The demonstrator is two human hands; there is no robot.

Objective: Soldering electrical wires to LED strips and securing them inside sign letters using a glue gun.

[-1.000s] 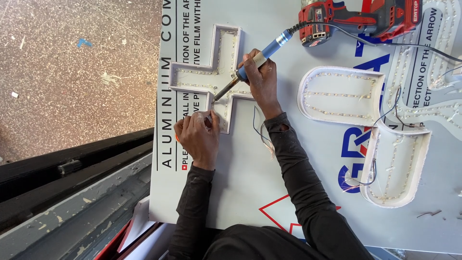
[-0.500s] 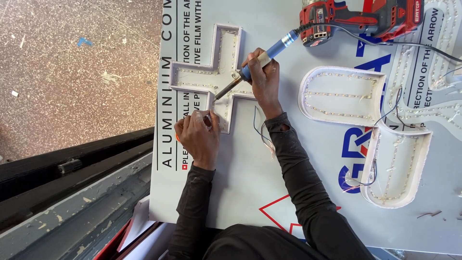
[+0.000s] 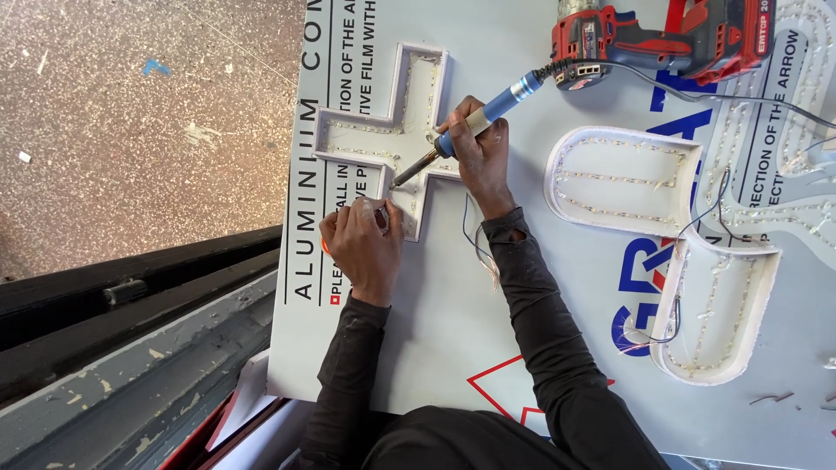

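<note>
Left hand (image 3: 364, 248) curled, knuckles up, fingertips pinched together, right hand (image 3: 477, 157) closed in a pen-like grip, both forearms in dark sleeves reaching forward, elbows bent

Blue-handled soldering iron (image 3: 475, 124) tilted, its tip inside a white cross-shaped channel letter (image 3: 394, 139) lying flat

1. We are looking at a sign-making workshop: white channel letters (image 3: 623, 181) lined with LED strips lie open on a printed aluminium composite sheet (image 3: 453, 331)
2. We see a blue-handled soldering iron (image 3: 461, 130) and a red cordless drill (image 3: 662, 39) on the sheet
3. We note loose wires (image 3: 477, 239), a speckled concrete floor (image 3: 131, 130)
</note>
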